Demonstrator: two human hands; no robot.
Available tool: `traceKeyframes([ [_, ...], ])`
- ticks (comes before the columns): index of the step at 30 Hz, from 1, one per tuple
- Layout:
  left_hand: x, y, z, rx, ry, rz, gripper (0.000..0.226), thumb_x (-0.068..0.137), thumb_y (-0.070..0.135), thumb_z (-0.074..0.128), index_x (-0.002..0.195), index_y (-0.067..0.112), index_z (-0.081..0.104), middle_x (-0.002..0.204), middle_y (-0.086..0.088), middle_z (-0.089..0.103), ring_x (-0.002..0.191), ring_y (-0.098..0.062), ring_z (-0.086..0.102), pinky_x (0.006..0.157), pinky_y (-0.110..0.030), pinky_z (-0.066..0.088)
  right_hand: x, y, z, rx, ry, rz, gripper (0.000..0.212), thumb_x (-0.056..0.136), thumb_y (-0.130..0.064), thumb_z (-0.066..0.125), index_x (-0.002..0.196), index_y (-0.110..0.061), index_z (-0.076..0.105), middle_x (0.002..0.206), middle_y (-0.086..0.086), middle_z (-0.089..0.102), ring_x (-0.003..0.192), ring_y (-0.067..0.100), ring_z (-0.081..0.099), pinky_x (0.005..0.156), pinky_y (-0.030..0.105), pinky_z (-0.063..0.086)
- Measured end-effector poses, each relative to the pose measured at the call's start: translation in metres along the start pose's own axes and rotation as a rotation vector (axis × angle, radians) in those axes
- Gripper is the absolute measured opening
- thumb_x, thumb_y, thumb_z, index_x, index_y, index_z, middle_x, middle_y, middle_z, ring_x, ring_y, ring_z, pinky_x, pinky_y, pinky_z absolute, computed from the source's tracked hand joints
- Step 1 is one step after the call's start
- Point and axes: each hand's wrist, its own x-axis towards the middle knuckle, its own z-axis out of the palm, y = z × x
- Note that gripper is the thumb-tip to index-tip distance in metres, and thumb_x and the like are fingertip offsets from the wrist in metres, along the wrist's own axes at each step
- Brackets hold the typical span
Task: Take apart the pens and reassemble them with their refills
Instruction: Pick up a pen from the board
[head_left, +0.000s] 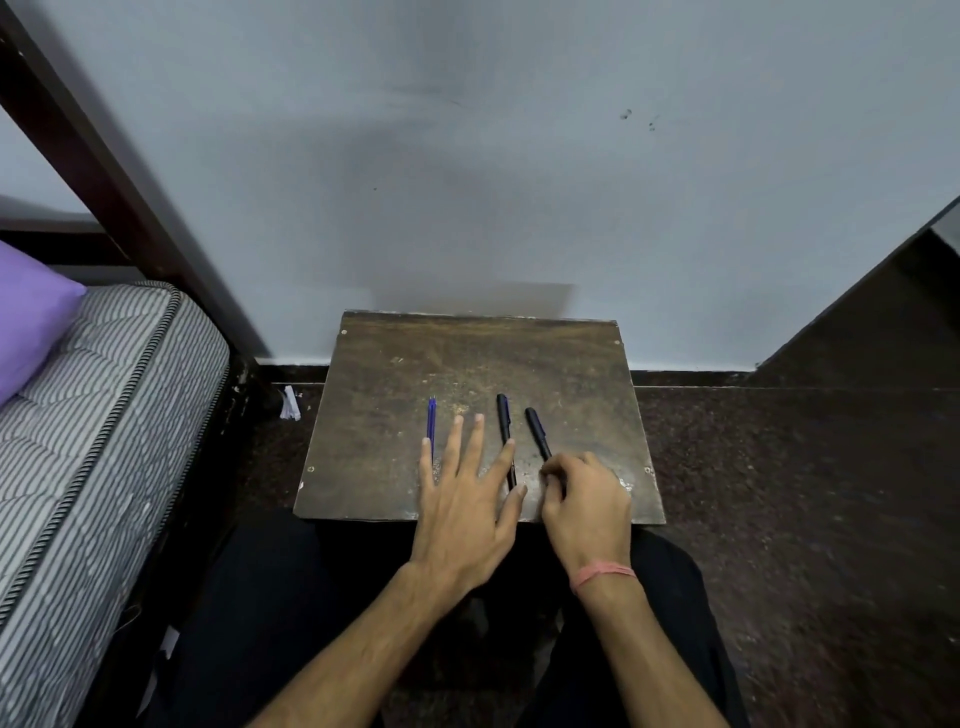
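Observation:
Two black pens lie on a small dark wooden table, pointing away from me. The left black pen runs beside the index finger of my left hand, which lies flat and spread on the tabletop. The right black pen has its near end under the curled fingers of my right hand, which seem to pinch it. Blue refills lie just left of my left hand; their near ends are hidden behind my little finger.
The table stands against a pale blue wall. A bed with a striped mattress and a purple pillow is on the left. Dark speckled floor surrounds the table, with a scrap of white paper by the skirting.

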Motion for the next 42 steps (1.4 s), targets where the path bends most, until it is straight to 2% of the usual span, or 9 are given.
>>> traceKeyframes([
  [3,-0.003,0.004,-0.005,-0.081,0.071,0.023,0.073,0.117,0.06,0.032,0.182,0.035,0.009,0.192,-0.001,-0.006,0.177,-0.022,-0.016,0.141,-0.053,-0.014,-0.003,0.005,-0.005,0.282,0.053,0.145,0.016,0.095,-0.012,0.075,0.096,-0.027,0.079,0.089,-0.013,0.076,0.08,0.004,0.072,0.08,0.028,0.061],
  [6,-0.006,0.011,-0.018,-0.397,0.202,-0.024,0.07,0.116,0.055,0.042,0.178,0.023,0.033,0.182,0.005,0.041,0.173,-0.014,0.025,0.141,-0.039,0.019,-0.01,0.003,-0.009,0.604,0.043,0.163,0.018,0.093,-0.014,0.081,0.093,-0.032,0.077,0.088,-0.015,0.078,0.073,0.008,0.073,0.069,0.031,0.064],
  [12,0.004,0.016,-0.034,-1.052,0.117,-0.326,0.027,0.116,0.042,0.062,0.11,0.021,0.078,0.093,0.006,0.085,0.09,-0.017,0.083,0.09,-0.05,0.068,-0.025,-0.011,0.001,0.793,-0.135,0.054,0.025,0.088,-0.011,0.087,0.093,-0.029,0.071,0.098,-0.007,0.079,0.075,0.013,0.073,0.068,0.026,0.061],
  [18,-0.009,0.006,-0.02,-1.198,0.006,-0.374,0.03,0.122,0.027,0.05,0.112,0.033,0.076,0.086,0.012,0.076,0.082,-0.011,0.074,0.076,-0.025,0.061,-0.024,-0.013,0.0,0.815,-0.181,0.032,0.025,0.1,-0.026,0.077,0.118,-0.042,0.07,0.094,-0.001,0.079,0.088,0.021,0.079,0.081,0.042,0.066],
  [21,-0.021,0.002,-0.016,-1.067,-0.058,-0.282,0.031,0.123,0.038,0.044,0.117,0.037,0.074,0.105,0.019,0.081,0.103,-0.004,0.076,0.095,-0.029,0.058,-0.015,-0.012,-0.004,0.934,-0.235,0.077,0.023,0.107,-0.025,0.071,0.128,-0.032,0.078,0.099,0.002,0.082,0.089,0.019,0.077,0.077,0.033,0.064],
  [29,-0.035,0.007,-0.025,-0.836,-0.066,-0.287,0.048,0.12,0.049,0.043,0.126,0.028,0.086,0.122,0.011,0.088,0.117,-0.001,0.078,0.108,-0.034,0.06,-0.013,-0.024,0.009,1.226,-0.417,0.249,0.018,0.091,-0.031,0.084,0.099,-0.016,0.085,0.096,0.006,0.077,0.088,0.02,0.074,0.082,0.031,0.064],
  [33,-0.033,0.007,-0.025,-0.867,-0.108,-0.31,0.073,0.112,0.073,0.04,0.112,0.019,0.088,0.111,-0.007,0.088,0.1,-0.008,0.079,0.101,-0.047,0.064,-0.005,-0.021,0.008,1.32,-0.448,0.251,0.026,0.085,-0.037,0.085,0.103,-0.017,0.086,0.097,0.003,0.075,0.088,0.017,0.068,0.081,0.03,0.06],
  [38,-0.03,0.0,-0.025,-0.861,-0.077,-0.275,0.058,0.115,0.068,0.046,0.1,0.032,0.089,0.087,0.008,0.087,0.085,-0.011,0.083,0.081,-0.038,0.065,0.002,-0.015,0.005,1.27,-0.367,0.195,0.032,0.093,-0.024,0.082,0.124,-0.018,0.081,0.102,0.015,0.078,0.093,0.022,0.077,0.083,0.029,0.065],
  [42,-0.035,-0.003,-0.021,-0.772,-0.013,-0.251,0.06,0.119,0.059,0.044,0.068,0.028,0.049,0.055,0.014,0.047,0.053,-0.006,0.041,0.054,-0.022,0.034,0.015,-0.002,0.008,1.283,-0.172,0.269,0.047,0.091,-0.019,0.086,0.134,-0.015,0.066,0.095,0.013,0.083,0.084,0.023,0.082,0.078,0.034,0.069],
])
